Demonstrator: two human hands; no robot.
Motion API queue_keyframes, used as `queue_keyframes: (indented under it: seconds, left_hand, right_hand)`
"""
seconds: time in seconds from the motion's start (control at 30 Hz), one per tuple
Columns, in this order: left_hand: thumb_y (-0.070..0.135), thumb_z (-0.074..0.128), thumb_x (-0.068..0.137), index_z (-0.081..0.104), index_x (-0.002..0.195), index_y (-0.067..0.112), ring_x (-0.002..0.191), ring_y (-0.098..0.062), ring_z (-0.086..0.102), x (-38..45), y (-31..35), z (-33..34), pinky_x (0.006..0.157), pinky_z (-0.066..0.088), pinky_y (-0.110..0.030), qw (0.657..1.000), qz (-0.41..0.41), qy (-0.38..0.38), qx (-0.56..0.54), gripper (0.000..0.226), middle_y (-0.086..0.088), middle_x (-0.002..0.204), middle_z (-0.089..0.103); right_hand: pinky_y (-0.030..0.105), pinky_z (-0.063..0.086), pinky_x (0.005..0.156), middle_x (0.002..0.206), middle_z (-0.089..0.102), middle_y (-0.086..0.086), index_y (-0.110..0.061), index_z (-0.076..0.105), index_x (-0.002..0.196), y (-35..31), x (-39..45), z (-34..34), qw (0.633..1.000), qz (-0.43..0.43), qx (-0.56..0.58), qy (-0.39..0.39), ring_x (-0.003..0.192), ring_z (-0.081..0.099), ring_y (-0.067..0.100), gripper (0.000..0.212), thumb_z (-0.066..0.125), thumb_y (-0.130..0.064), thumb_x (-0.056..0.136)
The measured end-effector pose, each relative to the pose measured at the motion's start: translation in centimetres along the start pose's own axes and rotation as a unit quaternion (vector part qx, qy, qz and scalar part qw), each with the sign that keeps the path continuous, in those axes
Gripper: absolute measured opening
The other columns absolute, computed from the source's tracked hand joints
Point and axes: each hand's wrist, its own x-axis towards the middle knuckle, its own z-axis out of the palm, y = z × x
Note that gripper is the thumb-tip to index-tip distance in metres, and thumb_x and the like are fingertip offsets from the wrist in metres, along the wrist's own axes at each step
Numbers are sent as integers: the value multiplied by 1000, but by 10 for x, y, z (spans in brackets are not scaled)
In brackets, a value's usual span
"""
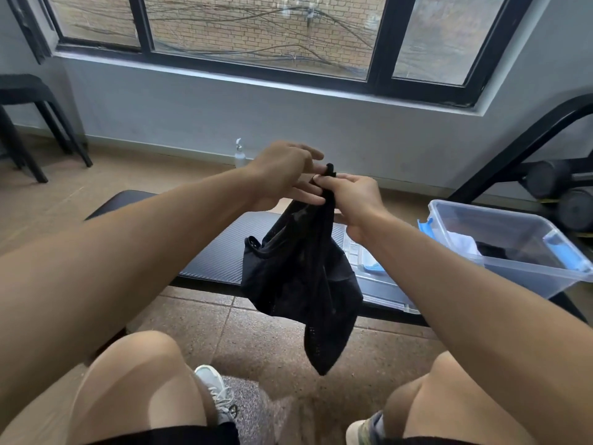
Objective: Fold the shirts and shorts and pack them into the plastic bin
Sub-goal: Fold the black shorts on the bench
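Note:
A black mesh garment [298, 277] hangs bunched in the air above the black padded bench [211, 252]. My right hand [353, 200] grips its top edge, with a tip of fabric sticking up above the fingers. My left hand [285, 175] meets it from the left, its fingers touching the same top edge. The clear plastic bin [519, 271] with blue latches stands at the right end of the bench, holding a white and a dark piece of clothing.
The bin's clear lid [378, 284] lies on the bench beside the bin. A white pump bottle [239, 155] stands by the wall. A black stool [29, 123] is far left, a dumbbell rack [561, 187] far right. My knees and shoes are below.

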Motion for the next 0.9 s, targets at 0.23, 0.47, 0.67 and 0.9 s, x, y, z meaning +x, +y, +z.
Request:
queue_keyframes:
  seconds: [0.23, 0.47, 0.67, 0.9]
  left_hand:
    - [4, 73, 85, 50, 142, 21, 121, -15, 55, 13, 0, -30, 88, 48, -24, 949, 150, 15, 278, 63, 4, 135, 57]
    - [21, 76, 90, 72, 122, 21, 117, -11, 61, 16, -16, -34, 99, 41, -28, 935, 86, -141, 315, 32, 9, 123, 71]
    - [60, 83, 69, 80, 98, 15, 105, -18, 71, 9, 3, -58, 104, 50, -41, 925, 63, -124, 353, 53, 0, 102, 78]
    - [49, 79, 76, 79, 91, 12, 91, -15, 67, 1, 19, -99, 80, 45, -28, 916, 24, -66, 394, 40, 0, 89, 78]
  right_hand:
    - [32, 62, 77, 105, 77, 9, -5, 70, 114, -49, -4, -19, 994, -68, -4, -82, 97, 75, 23, 21, 68, -12, 95]
    - [23, 52, 74, 96, 70, -3, -16, 69, 105, -95, -9, -49, 968, -91, 0, -234, 86, 66, 13, 17, 52, -13, 100]
    - [20, 51, 67, 97, 74, -5, -21, 71, 101, -101, 10, -72, 983, -102, -48, -143, 80, 68, 6, 17, 55, -13, 102]
    - [29, 53, 70, 99, 75, 4, -18, 69, 100, -94, 29, -93, 996, -80, 8, -41, 91, 70, 19, 17, 54, -10, 96]
